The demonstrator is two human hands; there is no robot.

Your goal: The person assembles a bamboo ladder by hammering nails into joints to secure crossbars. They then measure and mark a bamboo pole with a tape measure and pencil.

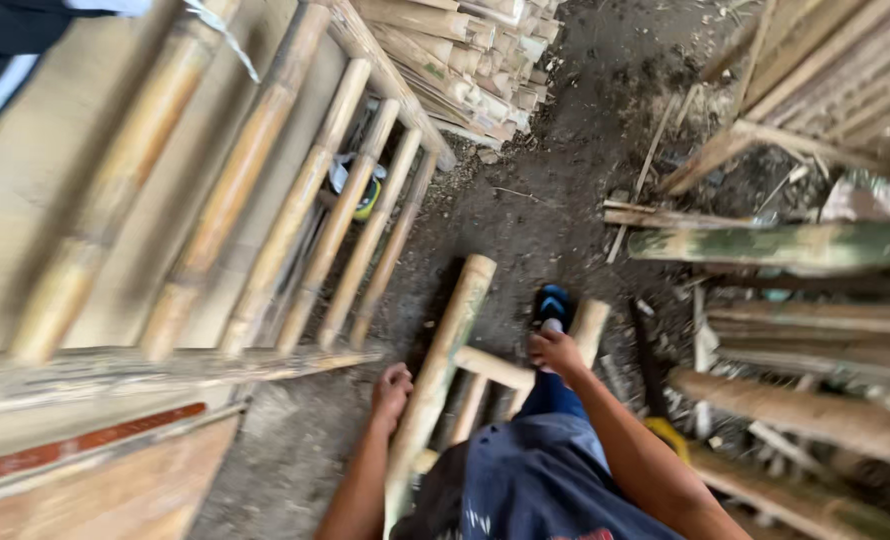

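A small bamboo frame (455,330) of pale poles stands tilted on the dirt floor in front of me. My left hand (392,392) is curled around its long left pole, about midway down. My right hand (555,350) grips the top of the shorter right pole (591,325), just above a short crosspiece (492,367). My leg in dark blue trousers (535,470) and a foot in a blue sandal (553,303) are beside the frame.
A large bamboo rack (265,200) of several parallel poles leans at the left over wooden boards. Split bamboo is stacked at the top centre (475,60). Green and brown bamboo poles (785,245) and scraps lie at the right on dark earth (545,190).
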